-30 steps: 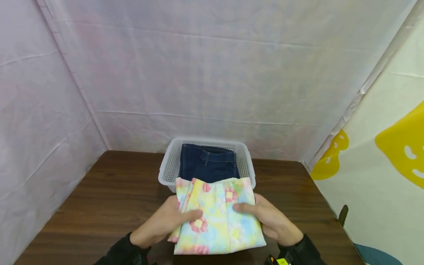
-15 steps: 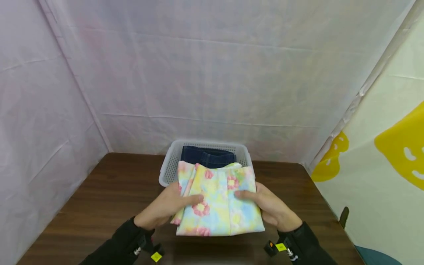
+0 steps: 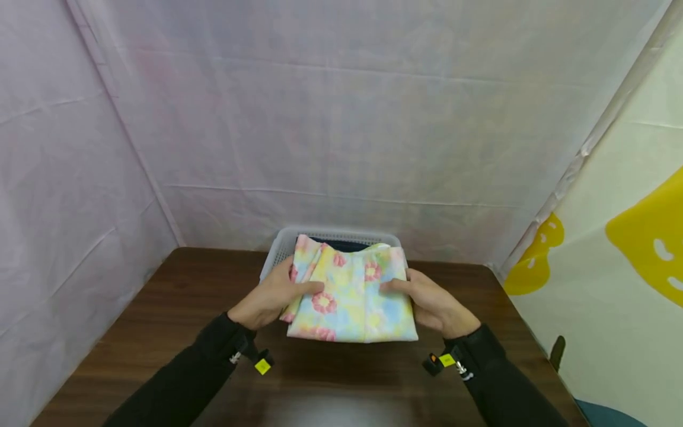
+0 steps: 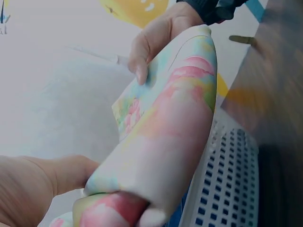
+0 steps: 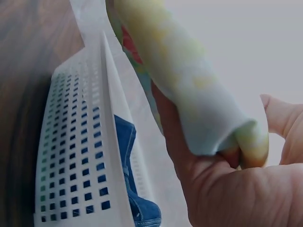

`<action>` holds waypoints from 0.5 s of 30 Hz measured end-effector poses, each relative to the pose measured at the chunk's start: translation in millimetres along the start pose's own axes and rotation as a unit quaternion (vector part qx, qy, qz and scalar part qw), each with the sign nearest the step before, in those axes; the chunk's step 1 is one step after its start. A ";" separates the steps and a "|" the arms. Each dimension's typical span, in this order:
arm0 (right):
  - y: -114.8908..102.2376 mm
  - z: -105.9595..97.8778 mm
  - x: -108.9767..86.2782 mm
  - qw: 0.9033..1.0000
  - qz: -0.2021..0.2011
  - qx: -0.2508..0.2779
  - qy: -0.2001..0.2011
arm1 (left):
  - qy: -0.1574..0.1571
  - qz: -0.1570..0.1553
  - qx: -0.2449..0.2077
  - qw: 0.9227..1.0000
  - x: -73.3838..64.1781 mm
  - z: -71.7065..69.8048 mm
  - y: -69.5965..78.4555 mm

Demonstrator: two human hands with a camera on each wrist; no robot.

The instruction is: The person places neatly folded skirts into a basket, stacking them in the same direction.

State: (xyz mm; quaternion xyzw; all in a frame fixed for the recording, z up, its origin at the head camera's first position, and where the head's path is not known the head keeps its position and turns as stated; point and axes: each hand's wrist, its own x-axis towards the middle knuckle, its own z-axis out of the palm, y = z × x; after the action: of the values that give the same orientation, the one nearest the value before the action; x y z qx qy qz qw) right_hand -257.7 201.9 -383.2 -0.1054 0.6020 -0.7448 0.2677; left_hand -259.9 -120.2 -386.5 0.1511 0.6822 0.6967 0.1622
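A folded floral cloth garment [image 3: 347, 302], pastel yellow, blue and pink, is held flat between both hands in the head view. My left hand [image 3: 277, 293] grips its left side, thumb on top. My right hand [image 3: 434, 302] grips the right side the same way, with fingers under the fold in the right wrist view. Beneath and beyond the garment stands a white plastic basket [image 5: 78, 156]. Folded dark blue jeans [image 5: 137, 208] lie inside it, mostly hidden by the garment in the head view. The garment is above the basket's near rim.
The basket stands near the back edge of a dark brown wooden table [image 3: 176, 308]. White fabric walls [image 3: 341, 130] enclose the back and sides. Yellow printed shapes [image 3: 651, 231] mark the right wall.
Both hands have moved forward, away from the body, carrying the folded garment over the basket. It now covers most of the jeans that showed earlier.
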 end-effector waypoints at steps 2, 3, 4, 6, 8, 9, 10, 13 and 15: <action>-4.5 -2.4 5.1 1.000 0.001 0.003 0.000 | 0.014 -0.002 0.007 1.000 6.2 -3.8 1.1; -6.8 -3.5 7.6 1.000 0.001 0.003 0.001 | 0.021 -0.004 0.012 1.000 9.2 -5.6 1.5; -9.3 -4.2 9.8 1.000 0.002 0.002 0.004 | 0.024 -0.006 0.011 1.000 12.1 -7.2 2.2; -13.7 -5.8 14.5 1.000 0.002 -0.003 0.007 | 0.027 -0.009 0.013 1.000 17.6 -10.2 3.5; -17.9 -6.6 19.1 1.000 0.003 -0.012 0.011 | 0.029 -0.013 0.011 0.999 22.2 -12.9 5.7; -19.9 -7.2 21.5 1.000 0.003 -0.017 0.013 | 0.031 -0.015 0.008 0.999 24.3 -14.2 6.9; -21.9 -7.9 23.9 1.000 0.003 -0.022 0.015 | 0.031 -0.015 0.004 0.999 26.4 -15.5 8.3; -28.1 -10.9 31.1 0.999 0.005 -0.030 0.023 | 0.034 -0.013 0.004 0.999 34.0 -19.4 12.3; -31.6 -13.3 36.9 0.999 0.004 -0.029 0.027 | 0.039 -0.012 0.013 0.999 39.4 -22.1 15.0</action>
State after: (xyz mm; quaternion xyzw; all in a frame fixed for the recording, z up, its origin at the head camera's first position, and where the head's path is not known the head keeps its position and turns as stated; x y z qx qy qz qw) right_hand -303.5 197.9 -362.5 -0.0907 0.6308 -0.7286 0.2510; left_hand -305.2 -123.3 -372.5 0.1177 0.6990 0.6911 0.1414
